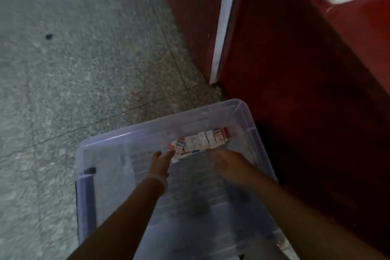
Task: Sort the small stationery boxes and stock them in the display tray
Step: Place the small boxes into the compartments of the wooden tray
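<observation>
Down at 6 o'clock, a clear bin [249, 112] sits on the gray floor [84, 69]. Small red and white boxes [200, 142] lie in a row at the bin's far wall, toward 12 o'clock. At their 9 o'clock end, the left hand [161, 161] reaches with straight fingers and holds nothing. At 3 o'clock, the right hand [226, 163] is too blurry to tell. A red cabinet [306, 69] stands beside the bin.
</observation>
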Available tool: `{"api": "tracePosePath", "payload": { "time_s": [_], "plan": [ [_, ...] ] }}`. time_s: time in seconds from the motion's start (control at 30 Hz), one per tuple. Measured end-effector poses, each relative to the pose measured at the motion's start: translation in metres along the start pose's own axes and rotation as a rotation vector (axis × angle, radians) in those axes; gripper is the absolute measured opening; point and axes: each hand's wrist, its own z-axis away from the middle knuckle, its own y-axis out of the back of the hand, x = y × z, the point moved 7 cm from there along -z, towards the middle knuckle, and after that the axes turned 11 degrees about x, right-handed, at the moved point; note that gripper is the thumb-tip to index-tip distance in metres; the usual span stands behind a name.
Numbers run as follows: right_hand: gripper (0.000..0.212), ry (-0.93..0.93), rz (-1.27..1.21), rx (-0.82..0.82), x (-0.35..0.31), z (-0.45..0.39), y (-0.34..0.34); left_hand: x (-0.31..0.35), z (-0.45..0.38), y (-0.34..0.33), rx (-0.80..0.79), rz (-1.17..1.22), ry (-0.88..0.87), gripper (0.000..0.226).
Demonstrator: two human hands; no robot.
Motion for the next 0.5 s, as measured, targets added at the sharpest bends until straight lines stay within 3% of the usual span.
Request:
{"api": "tracePosePath", "payload": {
  "time_s": [0.23, 0.4, 0.5],
  "plan": [
    [0.022, 0.017, -0.125, -0.009, 0.023, -0.013, -0.022, -0.008, -0.051, -0.021, 0.069, -0.049, -0.031, 0.079],
    [0.026, 0.006, -0.209, -0.004, 0.031, -0.019, -0.023, -0.01, -0.074, -0.04, 0.026, -0.086, -0.084, 0.062],
    [0.025, 0.002, -0.21, -0.014, 0.03, -0.022, -0.025, -0.005, -0.079, -0.045, -0.025, -0.093, -0.085, 0.037]
  ]
}}
